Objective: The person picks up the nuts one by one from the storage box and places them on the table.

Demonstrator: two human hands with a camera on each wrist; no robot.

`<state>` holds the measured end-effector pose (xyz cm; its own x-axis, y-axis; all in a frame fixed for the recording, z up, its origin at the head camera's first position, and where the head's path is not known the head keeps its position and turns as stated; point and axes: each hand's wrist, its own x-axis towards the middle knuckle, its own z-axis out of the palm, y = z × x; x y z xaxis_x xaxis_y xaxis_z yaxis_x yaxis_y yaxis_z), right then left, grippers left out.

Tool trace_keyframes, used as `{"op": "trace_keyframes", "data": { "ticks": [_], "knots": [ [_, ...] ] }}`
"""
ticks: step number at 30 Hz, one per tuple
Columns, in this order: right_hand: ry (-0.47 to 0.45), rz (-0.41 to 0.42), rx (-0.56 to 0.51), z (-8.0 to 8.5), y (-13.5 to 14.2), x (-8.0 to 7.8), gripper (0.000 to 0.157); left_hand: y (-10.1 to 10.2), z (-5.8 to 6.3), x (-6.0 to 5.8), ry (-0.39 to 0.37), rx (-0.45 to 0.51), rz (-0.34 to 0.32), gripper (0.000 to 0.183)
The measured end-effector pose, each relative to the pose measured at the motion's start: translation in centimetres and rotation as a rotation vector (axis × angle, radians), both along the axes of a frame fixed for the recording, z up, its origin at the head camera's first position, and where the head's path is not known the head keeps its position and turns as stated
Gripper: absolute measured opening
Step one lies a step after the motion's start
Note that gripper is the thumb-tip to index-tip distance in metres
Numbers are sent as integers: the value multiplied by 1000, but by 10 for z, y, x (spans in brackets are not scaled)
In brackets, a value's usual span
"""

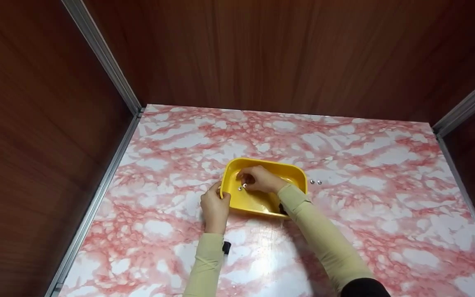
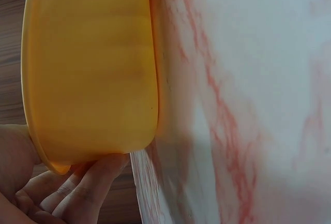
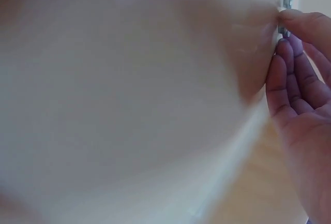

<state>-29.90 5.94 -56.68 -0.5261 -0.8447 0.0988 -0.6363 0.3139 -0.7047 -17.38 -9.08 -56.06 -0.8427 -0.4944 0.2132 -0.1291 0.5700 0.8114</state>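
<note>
A yellow plastic tray (image 1: 262,204) sits on the table in the head view. My left hand (image 1: 216,208) grips its left end, thumb over the rim and fingers against the outer wall. The left wrist view shows the fingers (image 2: 98,182) touching the outside of the tray (image 2: 93,79). My right hand (image 1: 260,180) reaches down inside the tray. In the right wrist view, its thumb and fingertips pinch a small silvery metal nut (image 3: 282,28), with another nut (image 3: 287,0) just beyond. Inside the tray, a nut (image 1: 240,188) shows by the right fingertips.
Two more small metal nuts (image 1: 316,182) lie on the table right of the tray. The tabletop (image 1: 171,173) has a red and white marbled pattern. Dark wood panels (image 1: 262,57) with metal edge rails (image 1: 101,49) enclose it at the back and sides.
</note>
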Motion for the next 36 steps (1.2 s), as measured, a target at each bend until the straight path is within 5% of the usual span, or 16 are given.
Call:
{"op": "trace_keyframes", "data": {
  "ticks": [8,36],
  "knots": [
    [58,2,-14,0,1,0,30,1,0,0,1,-7,5,35],
    [-103,-65,-32,14,8,1,41,1,0,0,-10,10,7,36]
  ]
}}
